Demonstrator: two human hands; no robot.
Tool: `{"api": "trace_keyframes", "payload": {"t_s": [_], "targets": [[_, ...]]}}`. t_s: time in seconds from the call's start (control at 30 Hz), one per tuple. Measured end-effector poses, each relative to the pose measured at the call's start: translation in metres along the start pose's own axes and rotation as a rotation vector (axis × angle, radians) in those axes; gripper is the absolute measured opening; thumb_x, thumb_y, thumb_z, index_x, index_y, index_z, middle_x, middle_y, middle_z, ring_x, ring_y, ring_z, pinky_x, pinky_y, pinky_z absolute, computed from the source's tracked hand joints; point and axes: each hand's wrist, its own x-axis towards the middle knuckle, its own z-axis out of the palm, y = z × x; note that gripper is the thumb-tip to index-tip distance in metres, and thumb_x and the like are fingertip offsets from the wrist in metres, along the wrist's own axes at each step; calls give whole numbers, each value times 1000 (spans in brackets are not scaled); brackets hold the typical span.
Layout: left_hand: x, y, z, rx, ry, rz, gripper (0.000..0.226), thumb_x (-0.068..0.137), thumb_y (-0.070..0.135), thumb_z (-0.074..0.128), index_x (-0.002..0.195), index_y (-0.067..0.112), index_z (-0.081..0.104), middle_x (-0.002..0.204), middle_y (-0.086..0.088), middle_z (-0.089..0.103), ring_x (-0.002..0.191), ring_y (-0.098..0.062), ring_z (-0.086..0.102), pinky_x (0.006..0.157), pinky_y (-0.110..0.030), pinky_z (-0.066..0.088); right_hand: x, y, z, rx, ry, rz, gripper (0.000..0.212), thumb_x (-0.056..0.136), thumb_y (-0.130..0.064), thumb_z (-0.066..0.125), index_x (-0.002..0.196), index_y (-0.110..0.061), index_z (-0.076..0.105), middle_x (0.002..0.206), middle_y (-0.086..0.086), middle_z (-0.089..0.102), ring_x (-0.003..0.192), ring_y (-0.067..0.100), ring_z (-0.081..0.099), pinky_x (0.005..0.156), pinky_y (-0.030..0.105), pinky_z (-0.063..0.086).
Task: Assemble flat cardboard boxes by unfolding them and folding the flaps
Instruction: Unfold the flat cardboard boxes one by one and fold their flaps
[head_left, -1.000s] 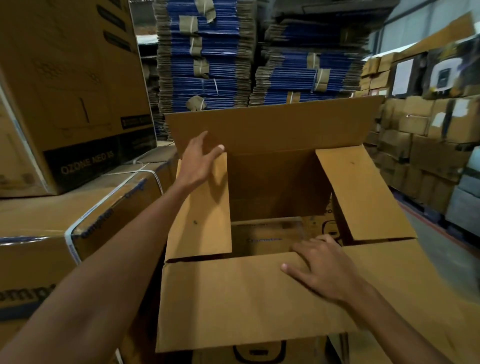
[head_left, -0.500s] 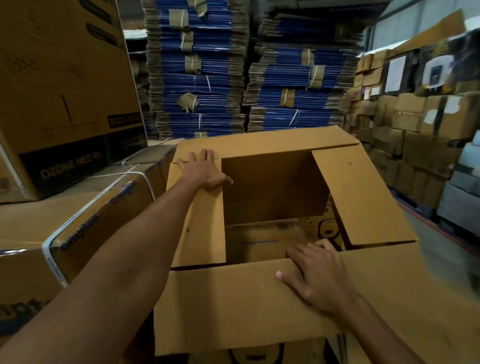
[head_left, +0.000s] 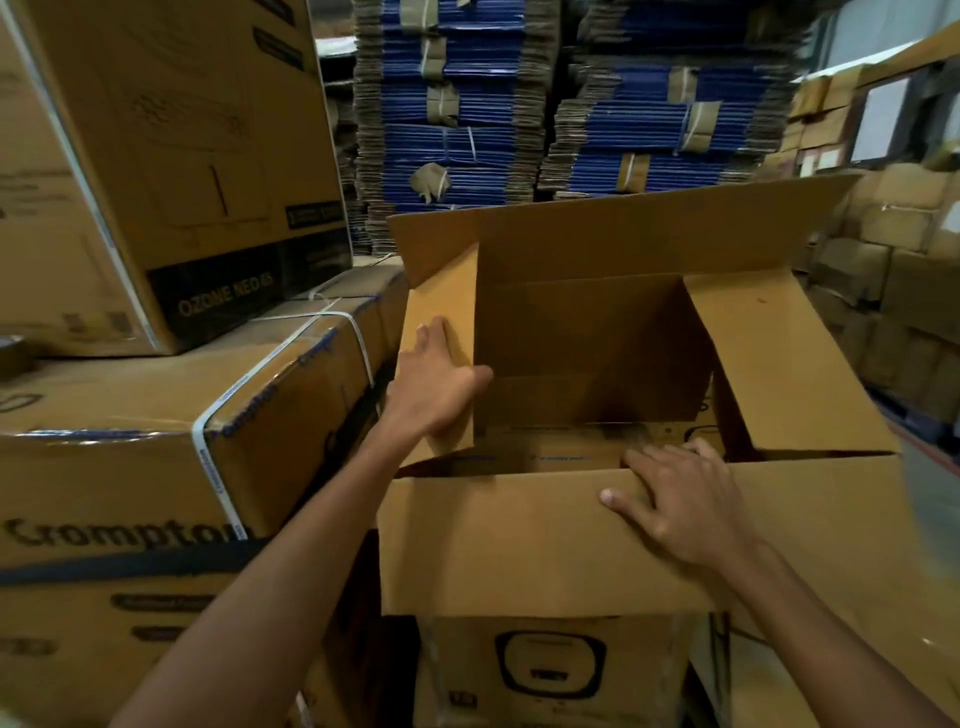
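Two tall stacks of flat blue cartons fill the back of the head view. A large carton printed OZONE NEO sits at our left on a Crompton carton bound with a white strap. Brown cartons are piled along the right. The Crompton carton stands just beside the left wall of the open box we are assembling and crowds our left forearm. The box itself rests on a printed carton straight ahead of us.

Our left hand lies on the left flap. Its fingers are straight and close together on the flap's face, and the thumb reaches past the flap's inner edge over the opening. Our right hand rests palm down on the near flap. Its fingers are spread apart and reach over the flap's top edge, and the thumb lies out to the side on the cardboard. The right flap slopes outward, untouched.

Half a second ago the far flap leaned low over the opening with our left hand on its left corner. Now it stands up again, and our left hand has drawn back to the left flap, which tilts steeper than before. Our right hand keeps its place on the near flap.
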Motion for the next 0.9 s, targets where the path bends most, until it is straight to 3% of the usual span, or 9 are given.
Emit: {"api": "trace_keyframes", "payload": {"t_s": [0.1,0.2,0.4,0.5,0.6,0.67,0.73,0.8,0.9], "targets": [[-25,-9,-36,-405,41,-68,72,92,17,61,156,25,30,124,1,56,105,-18,58,82,-34,48,2,0,-6,8,-35,18,91,89,-84,7,112,-23,70,104,-3,72,95,18,65,93,42,39],[-47,-28,-59,-684,115,-161,61,94,6,58,151,24,45,136,-3,59,112,-17,58,94,-40,48,5,-1,-8,5,-79,34,102,83,-88,1,119,-22,69,113,-1,73,103,19,66,96,43,41],[-83,-57,-57,-924,316,-207,54,95,11,64,147,16,50,122,3,65,114,-18,61,104,-47,50,5,-4,-18,-30,-160,60,103,80,-88,3,133,-24,62,124,-4,68,113,14,62,105,40,38],[-85,-65,-38,-873,409,-204,49,98,18,65,145,16,51,114,6,66,105,-11,64,98,-40,54,3,-8,-25,18,-185,92,101,80,-87,9,135,-20,61,123,-2,69,112,15,63,108,44,40],[-82,-73,-16,-724,396,-286,42,100,39,61,137,20,56,116,0,66,98,-13,63,94,-42,54,2,-20,-40,134,-226,139,92,85,-87,13,125,-23,66,102,-5,70,95,13,64,102,43,45],[-78,-76,-4,-606,345,-345,30,102,50,53,113,22,57,106,-1,64,95,-19,61,92,-42,50,8,-26,-53,218,-311,250,74,94,-77,24,126,-24,65,107,-1,69,101,17,64,99,44,44],[-75,-73,5,-504,297,-331,38,105,51,44,90,17,54,89,-3,61,79,-18,58,76,-35,46,19,-23,-60,245,-386,375,59,100,-66,35,130,-23,64,122,5,66,115,24,61,101,47,42],[-71,-67,11,-409,250,-272,43,107,49,37,89,14,54,82,-7,59,67,-17,54,60,-31,39,28,-8,-67,225,-418,485,54,102,-59,43,128,-17,64,126,9,65,115,27,61,98,44,46],[-65,-70,9,-384,214,-236,43,108,47,33,93,11,52,82,-11,57,65,-19,51,59,-30,37,40,9,-78,157,-457,578,42,100,-46,54,119,-10,65,121,13,65,109,30,62,96,45,52]]}}
